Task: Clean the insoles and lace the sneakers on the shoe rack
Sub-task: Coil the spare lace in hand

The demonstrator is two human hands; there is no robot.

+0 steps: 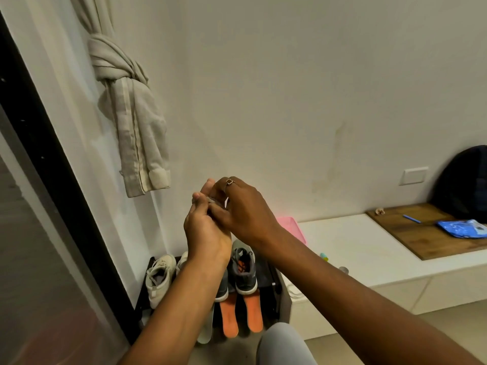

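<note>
Left hand (204, 227): was raised in front of me, palm side up, pressed against the other hand.
Right hand (242, 206): sat on top of the left one, ring on one finger.
Fingers (200, 197): both sets were pinched round some small pale thing between them; too blurry for me to say what it was.
Shoe rack (274, 285): low black one, down below my hands against the wall.
Grey sneakers (243, 270): pair stood on the rack, toes toward the wall, one half hidden behind my left wrist.
Orange insoles (241, 312): two lay side by side just in front of the grey pair, sticking out over the rack's front edge.
White sneakers (159, 277): on the rack's left end.
Pale insole (207, 330): lay beside the orange ones, mostly under my left forearm.
Counter (369, 246): white ledge to the right, with a wooden board (421, 233) on it.
</note>
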